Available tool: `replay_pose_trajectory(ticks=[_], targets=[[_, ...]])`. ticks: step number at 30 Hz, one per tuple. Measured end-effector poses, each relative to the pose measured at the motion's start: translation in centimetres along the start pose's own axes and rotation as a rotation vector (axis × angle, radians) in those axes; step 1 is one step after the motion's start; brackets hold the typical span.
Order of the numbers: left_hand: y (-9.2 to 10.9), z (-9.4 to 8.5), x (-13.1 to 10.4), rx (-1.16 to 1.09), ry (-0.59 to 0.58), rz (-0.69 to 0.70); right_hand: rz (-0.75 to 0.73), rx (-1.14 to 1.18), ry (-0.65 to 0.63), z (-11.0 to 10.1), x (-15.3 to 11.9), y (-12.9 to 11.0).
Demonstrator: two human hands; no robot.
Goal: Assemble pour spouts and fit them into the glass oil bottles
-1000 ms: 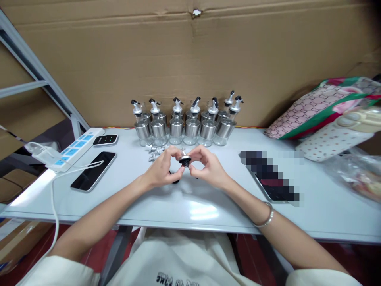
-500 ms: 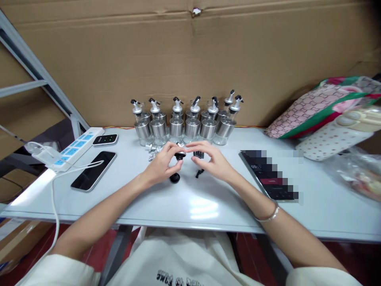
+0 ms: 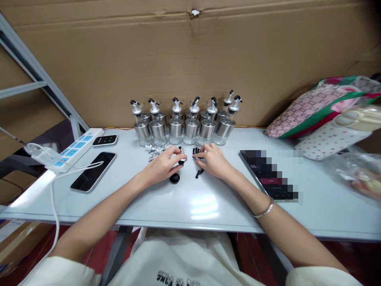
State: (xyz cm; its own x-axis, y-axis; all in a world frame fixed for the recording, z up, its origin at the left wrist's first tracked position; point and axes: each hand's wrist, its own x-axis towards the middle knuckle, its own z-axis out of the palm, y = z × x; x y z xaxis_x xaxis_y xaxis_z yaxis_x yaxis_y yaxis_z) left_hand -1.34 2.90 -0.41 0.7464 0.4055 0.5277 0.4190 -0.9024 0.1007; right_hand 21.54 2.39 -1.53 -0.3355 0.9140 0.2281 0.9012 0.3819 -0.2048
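Observation:
My left hand (image 3: 163, 165) pinches a pour spout (image 3: 182, 161), silver on top with a black stopper below, held just above the table. In front of that hand lies a round black stopper piece (image 3: 174, 178). Several silver spout parts (image 3: 152, 150) lie behind it, partly covered by the fingers. Over a cluster of small black flip caps (image 3: 195, 151) is my right hand (image 3: 212, 161), its thumb and index finger slightly apart at the caps. A few more black caps (image 3: 199, 173) lie nearer to me.
Glass oil bottles (image 3: 191, 129) with steel bands stand in rows at the back, the front ones topped with spouts. At left are a power strip (image 3: 77, 147), a small device (image 3: 105, 140) and a phone (image 3: 93, 171). A tablet (image 3: 264, 174), a spotted flask (image 3: 330, 137) and a bag (image 3: 306, 109) are at right.
My right hand has moved off the spout and down to the black caps. The left hand has shifted slightly right and lower, still with the spout, whose top now shows.

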Motion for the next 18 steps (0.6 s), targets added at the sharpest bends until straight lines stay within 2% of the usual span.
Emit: replay_pose_trajectory(ticks=[4, 9, 18], targets=[[-0.4, -0.1, 0.1, 0.024, -0.03, -0.012, -0.016, 0.063, -0.03, -0.2, -0.1, -0.1], [-0.9, 0.1, -0.1, 0.09, -0.019, -0.026, 0.083, 0.05, 0.033, -0.2, 0.1, -0.2], [-0.4, -0.1, 0.2, 0.117, -0.004, -0.045, 0.119, 0.154, -0.022, 0.8, 0.1, -0.2]])
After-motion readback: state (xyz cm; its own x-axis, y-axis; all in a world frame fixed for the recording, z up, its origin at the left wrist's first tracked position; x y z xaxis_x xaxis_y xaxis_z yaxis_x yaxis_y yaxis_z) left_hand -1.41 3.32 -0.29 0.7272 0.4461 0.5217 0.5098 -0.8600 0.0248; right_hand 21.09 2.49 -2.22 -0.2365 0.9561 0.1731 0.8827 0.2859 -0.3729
